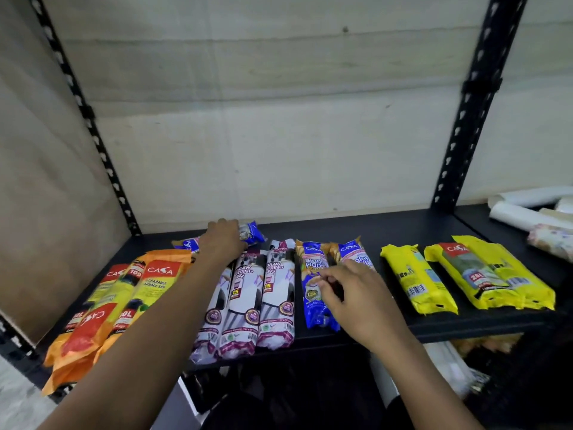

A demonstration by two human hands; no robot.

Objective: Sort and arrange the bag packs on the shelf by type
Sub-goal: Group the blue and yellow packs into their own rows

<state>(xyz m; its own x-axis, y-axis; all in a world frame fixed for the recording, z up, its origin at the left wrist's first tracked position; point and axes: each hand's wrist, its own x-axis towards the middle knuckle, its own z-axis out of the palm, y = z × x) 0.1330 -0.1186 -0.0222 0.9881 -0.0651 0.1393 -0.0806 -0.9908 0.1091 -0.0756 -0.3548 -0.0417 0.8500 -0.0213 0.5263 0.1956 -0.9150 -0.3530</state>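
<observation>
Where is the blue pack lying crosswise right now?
The crosswise blue pack lies at the back of the shelf, under the left hand, behind the white drawstring packs.

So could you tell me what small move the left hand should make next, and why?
Probably bring the stray blue pack forward to the two blue packs. The left hand rests on it at the back of the shelf, lying crosswise behind the white packs, apart from its own kind.

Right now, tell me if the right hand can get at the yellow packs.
Probably yes. The right hand rests over the blue packs, and the bare shelf between them and the yellow packs holds nothing in the way.
</observation>
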